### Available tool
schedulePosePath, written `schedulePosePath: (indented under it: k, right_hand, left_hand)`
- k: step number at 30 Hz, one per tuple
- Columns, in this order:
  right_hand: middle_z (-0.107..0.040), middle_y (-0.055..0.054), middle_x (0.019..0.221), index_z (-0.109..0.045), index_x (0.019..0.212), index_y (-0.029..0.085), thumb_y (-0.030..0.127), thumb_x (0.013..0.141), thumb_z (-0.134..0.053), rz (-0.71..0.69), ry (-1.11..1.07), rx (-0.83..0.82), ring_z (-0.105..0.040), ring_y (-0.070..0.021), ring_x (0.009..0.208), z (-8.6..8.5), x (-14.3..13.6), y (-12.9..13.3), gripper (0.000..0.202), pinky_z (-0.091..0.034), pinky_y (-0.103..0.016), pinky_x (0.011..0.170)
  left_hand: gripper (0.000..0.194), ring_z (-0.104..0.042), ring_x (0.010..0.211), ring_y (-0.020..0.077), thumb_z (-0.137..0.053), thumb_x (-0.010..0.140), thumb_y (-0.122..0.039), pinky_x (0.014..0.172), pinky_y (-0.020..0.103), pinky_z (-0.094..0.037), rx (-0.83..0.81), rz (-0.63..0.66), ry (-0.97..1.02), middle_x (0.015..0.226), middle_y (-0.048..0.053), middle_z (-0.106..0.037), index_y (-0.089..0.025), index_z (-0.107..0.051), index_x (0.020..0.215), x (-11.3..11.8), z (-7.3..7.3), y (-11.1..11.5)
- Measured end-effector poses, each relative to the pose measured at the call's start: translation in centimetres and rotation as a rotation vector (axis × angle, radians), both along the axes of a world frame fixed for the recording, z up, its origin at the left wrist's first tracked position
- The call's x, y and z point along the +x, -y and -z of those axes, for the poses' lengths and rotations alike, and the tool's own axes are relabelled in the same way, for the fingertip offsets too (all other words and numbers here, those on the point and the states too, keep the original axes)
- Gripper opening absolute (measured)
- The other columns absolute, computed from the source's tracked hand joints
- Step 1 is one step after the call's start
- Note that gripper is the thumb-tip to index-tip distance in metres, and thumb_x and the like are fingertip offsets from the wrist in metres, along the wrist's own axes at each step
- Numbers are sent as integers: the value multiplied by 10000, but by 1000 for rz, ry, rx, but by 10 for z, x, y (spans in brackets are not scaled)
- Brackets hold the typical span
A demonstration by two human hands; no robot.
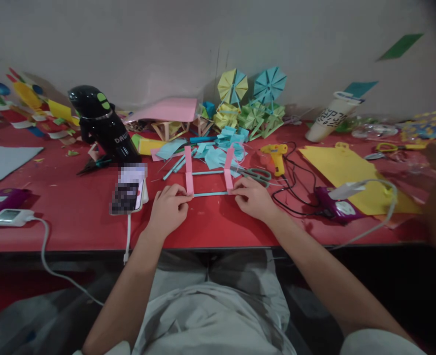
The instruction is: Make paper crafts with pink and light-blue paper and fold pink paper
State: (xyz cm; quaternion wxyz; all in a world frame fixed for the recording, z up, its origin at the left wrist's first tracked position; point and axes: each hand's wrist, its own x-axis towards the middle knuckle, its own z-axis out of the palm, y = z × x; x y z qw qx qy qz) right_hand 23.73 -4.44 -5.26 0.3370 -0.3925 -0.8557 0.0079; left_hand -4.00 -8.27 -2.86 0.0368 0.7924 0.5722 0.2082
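Note:
On the red table, a small frame has two pink paper strips (189, 170) joined by thin light-blue paper sticks (210, 194). My left hand (169, 207) pinches the near left corner, where the pink strip meets the front stick. At the near right corner, my right hand (252, 198) pinches the other pink strip (228, 170) the same way. Both strips have folded-up far ends. Just behind the frame lie cut blue paper scraps (214, 154) and loose blue sticks (174, 167). Grey-handled scissors (256, 174) rest behind my right hand.
A yellow glue gun (277, 157) with a black cord stands right of the scraps. Left are a phone (129, 190) on a cable and a black bottle (105, 125). Yellow paper (336, 167), a purple power strip (339, 206), a cup (330, 118) and folded-paper wheels (269, 84) are around.

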Motion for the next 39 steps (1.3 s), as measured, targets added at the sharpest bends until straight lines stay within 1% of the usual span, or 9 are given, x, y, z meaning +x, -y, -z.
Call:
schedulePosePath:
  k: [5,9,16,21,25,28,35,37,39]
  right_hand:
    - [-684,-75,866,-778,825,201,71,801,-520,-4,6,-11,-629,-219,809,0,0,0,291,-532,-422,807]
    - [-681,-79,868,-772,828,201,77,795,-523,3,-10,-29,-627,-227,815,1,0,0,280,-535,-428,802]
    - [-671,-68,917,-726,862,223,84,769,-553,8,-163,-121,-632,-222,875,-2,-2,1,240,-544,-392,817]
    - [-652,-69,923,-662,982,206,82,759,-540,36,-281,-186,-635,-207,831,-5,-1,-1,283,-540,-374,791]
    - [-654,-92,1014,-580,1113,200,178,801,-571,107,-408,-239,-632,-192,780,-3,0,-3,312,-529,-350,691]
    - [-680,-102,1042,-552,1136,203,260,828,-590,119,-464,-316,-633,-190,770,-1,0,-4,315,-511,-323,626]
    - [-704,-100,1008,-574,1098,192,289,803,-623,114,-457,-361,-626,-174,739,-1,-2,-4,315,-514,-316,635]
    - [-705,-102,1003,-577,1104,192,323,799,-639,125,-495,-397,-628,-176,741,-1,-1,-7,337,-508,-311,615]
    - [-703,-102,1022,-588,1086,200,355,801,-641,129,-555,-435,-637,-182,778,-3,2,-15,329,-520,-324,648]
  left_hand:
    - [359,-590,940,239,-506,825,-110,802,402,-438,0,-8,-16,988,40,-675,-285,-781,975,-1,1,0]
    - [369,-595,926,231,-498,814,-97,811,400,-441,-19,-11,21,969,44,-667,-274,-779,973,-1,2,-2]
    - [362,-625,913,214,-480,787,-79,839,385,-482,-29,31,208,975,49,-649,-222,-751,979,-3,5,-6]
    - [340,-637,912,193,-486,779,-75,848,355,-517,-5,37,366,1038,59,-630,-199,-670,1038,-3,7,-8]
    - [307,-648,862,176,-546,806,-152,778,334,-548,-12,-47,531,1088,88,-623,-175,-576,1111,-2,10,-12]
    - [353,-653,830,168,-593,803,-202,752,331,-555,-51,-80,600,1109,92,-655,-179,-528,1149,-2,12,-14]
    - [373,-665,838,163,-605,803,-226,771,337,-548,-87,-64,612,1135,89,-675,-198,-511,1163,-1,10,-13]
    - [393,-669,872,172,-604,797,-225,786,341,-544,-64,-76,653,1171,104,-665,-195,-509,1177,-4,8,-17]
    - [391,-671,916,180,-588,788,-205,795,337,-542,-21,-109,720,1197,112,-654,-197,-519,1173,-7,3,-25]
